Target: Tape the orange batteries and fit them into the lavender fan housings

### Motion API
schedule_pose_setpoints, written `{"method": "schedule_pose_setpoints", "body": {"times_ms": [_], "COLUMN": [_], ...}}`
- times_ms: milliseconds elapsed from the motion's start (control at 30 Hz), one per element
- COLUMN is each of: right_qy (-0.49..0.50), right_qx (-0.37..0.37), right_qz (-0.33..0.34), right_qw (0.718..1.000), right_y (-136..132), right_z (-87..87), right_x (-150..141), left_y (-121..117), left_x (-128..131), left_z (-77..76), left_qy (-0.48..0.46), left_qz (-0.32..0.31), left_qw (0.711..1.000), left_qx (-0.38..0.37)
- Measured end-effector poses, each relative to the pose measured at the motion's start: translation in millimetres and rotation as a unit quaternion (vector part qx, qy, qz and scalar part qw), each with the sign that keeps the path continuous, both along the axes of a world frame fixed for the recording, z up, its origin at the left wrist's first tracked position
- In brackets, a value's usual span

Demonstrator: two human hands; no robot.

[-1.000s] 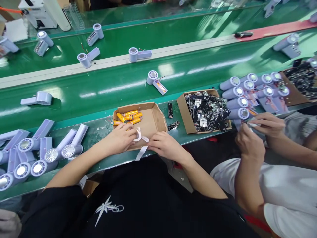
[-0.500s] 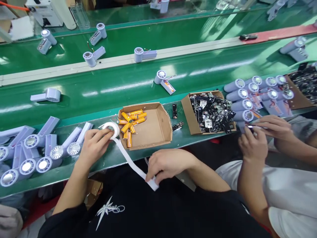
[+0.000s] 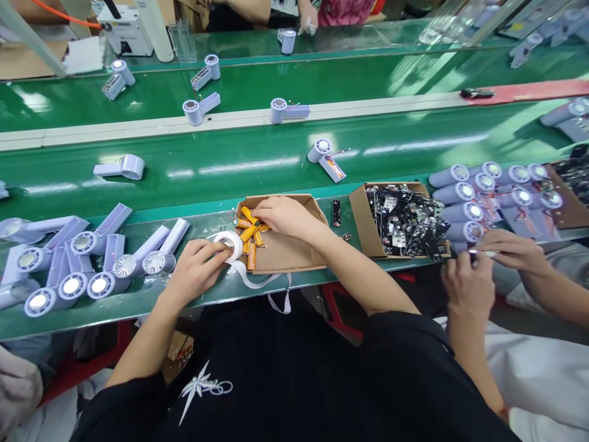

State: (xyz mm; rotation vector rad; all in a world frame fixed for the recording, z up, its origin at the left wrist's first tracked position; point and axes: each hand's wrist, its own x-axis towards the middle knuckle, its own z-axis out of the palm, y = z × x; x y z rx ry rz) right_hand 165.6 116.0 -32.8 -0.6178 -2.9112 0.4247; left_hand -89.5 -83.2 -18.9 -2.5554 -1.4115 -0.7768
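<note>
Moved since prev. frame: R hand (image 3: 288, 215), from strip's free end up into box; strip end now hangs loose.

1. Tape roll, wht. (image 3: 237, 245): in L hand (image 3: 197, 264), at box's 9 o'clock; L grip clamped on it.
2. Tape strip (image 3: 252, 285): runs off roll twd. 4 o'clock, droops past desk (image 3: 230, 290) edge.
3. Orange cells (image 3: 249, 234), qty. unclear: loose in cardboard box (image 3: 294, 255), 9 o'clock side. R fingertips among them; closed on one or not, can't tell.

Status (judged): strip drawn out, done; cell pick incomplete; no tape seen on cells.

4. Circuit boards (image 3: 405, 224): boxed, 3 o'clock.
5. Lavender housings (image 3: 73, 285): 9 o'clock, approx. a doz.
</note>
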Motion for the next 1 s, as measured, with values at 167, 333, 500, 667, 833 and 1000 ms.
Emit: {"method": "schedule_pose_setpoints", "body": {"times_ms": [167, 333, 500, 667, 833, 1000], "right_qy": [0.095, 0.205, 0.249, 0.290, 0.172, 0.121], "right_qx": [-0.032, -0.079, -0.175, -0.157, -0.080, -0.071], "right_qz": [-0.009, -0.061, -0.157, -0.183, -0.154, -0.144], "right_qw": [0.995, 0.974, 0.940, 0.926, 0.970, 0.980], "right_y": [-2, -23, -55, -75, -83, -90], "right_z": [5.7, 27.3, 34.7, 34.2, 35.6, 32.7], "right_x": [15, 39, 52, 54, 47, 37], "left_y": [4, 14, 25, 33, 43, 52], "left_x": [6, 11, 17, 33, 46, 51], "left_z": [2.9, 8.8, 12.9, 23.4, 30.7, 33.3], "left_qy": [0.017, 0.051, 0.082, 0.140, 0.164, 0.200], "left_qz": [-0.019, -0.056, -0.105, -0.184, -0.243, -0.272], "left_qw": [1.000, 0.997, 0.991, 0.973, 0.956, 0.941], "left_qx": [0.006, -0.006, -0.012, -0.021, -0.020, -0.032]}}
